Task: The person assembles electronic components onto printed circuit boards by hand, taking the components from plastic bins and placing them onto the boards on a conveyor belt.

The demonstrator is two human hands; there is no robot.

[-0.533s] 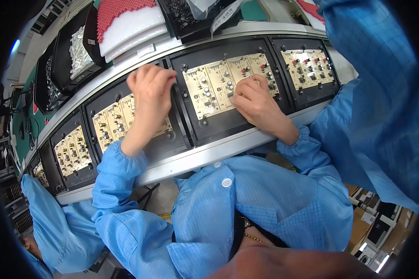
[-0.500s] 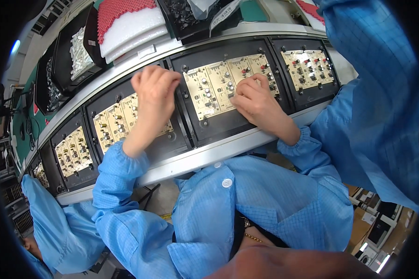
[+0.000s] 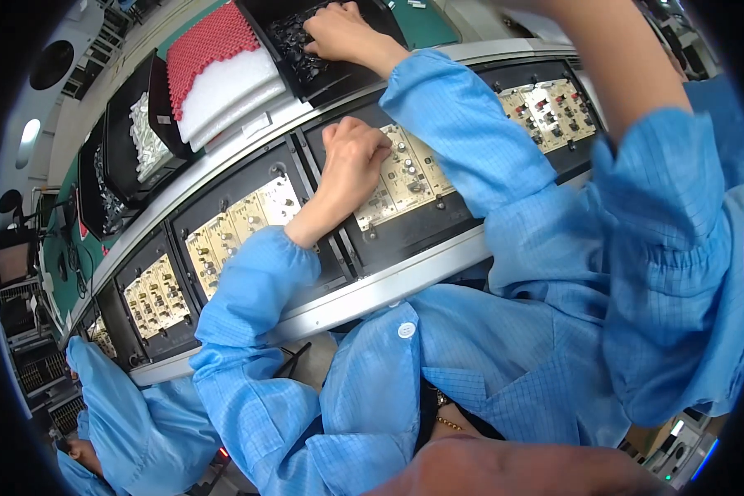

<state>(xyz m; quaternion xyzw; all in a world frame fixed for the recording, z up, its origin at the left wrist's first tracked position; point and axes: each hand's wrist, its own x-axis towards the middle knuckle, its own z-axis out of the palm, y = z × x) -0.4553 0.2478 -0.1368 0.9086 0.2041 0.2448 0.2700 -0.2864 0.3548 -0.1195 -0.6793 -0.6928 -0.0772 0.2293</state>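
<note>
My left hand [image 3: 351, 169] is over the left end of a tan circuit board panel [image 3: 405, 178], its fingers curled together. Whatever is between its fingertips is hidden. My right hand [image 3: 341, 35] reaches into a black bin [image 3: 372, 18] of small black parts [image 3: 293, 37], fingers bent down among them. I cannot make out what they hold. The panel carries dark round components and lies in a black carrier tray [image 3: 401, 221]. My right sleeve covers its right part.
To the left is another board panel [image 3: 252, 215]. Beyond the rail, red foam [image 3: 211, 50] lies on white foam sheets [image 3: 227, 95], beside a bin of white parts [image 3: 149, 140]. A co-worker's forearm [image 3: 628, 58] enters at upper right; another person's blue sleeve [image 3: 140, 430] is lower left.
My right hand has left the board panel and gone into the black bin. My left hand has moved right onto that panel. The clear bag over the bin is out of sight.
</note>
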